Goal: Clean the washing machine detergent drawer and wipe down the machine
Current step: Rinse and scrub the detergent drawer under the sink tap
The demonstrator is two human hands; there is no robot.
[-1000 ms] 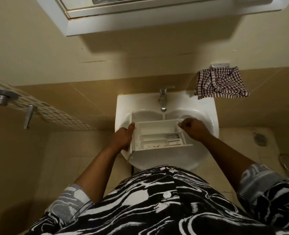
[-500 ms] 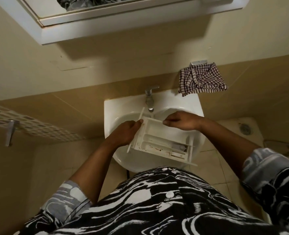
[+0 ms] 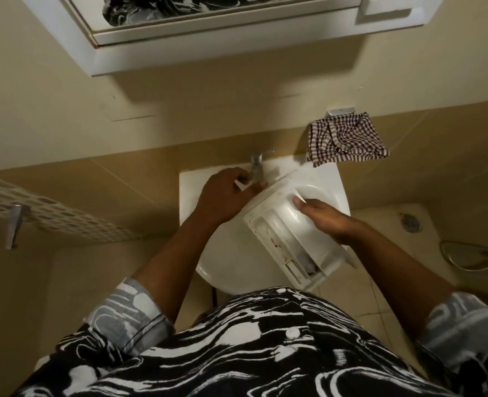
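The right hand [image 3: 325, 222] lies across the far side of the detergent drawer [image 3: 280, 239], its fingers [image 3: 301, 204] curled over the side wall in a grip. The left hand [image 3: 225, 196] is at the drawer's end by the tap [image 3: 256, 164]. Its thumb and curled fingers seem to pinch the front panel there, though that part is blurred. The white drawer is held on a slant over the sink [image 3: 191, 190]. One end is up beside the tap and the other sticks out past the sink's front rim, toward the person's patterned shirt [image 3: 237, 353]. Brown stains show along one of its compartments. A checked cloth [image 3: 346, 138] hangs on the wall just right of the sink. A mirror cabinet [image 3: 208, 38] is mounted above, and a floor drain [image 3: 410, 222] sits in the tiles at the right.
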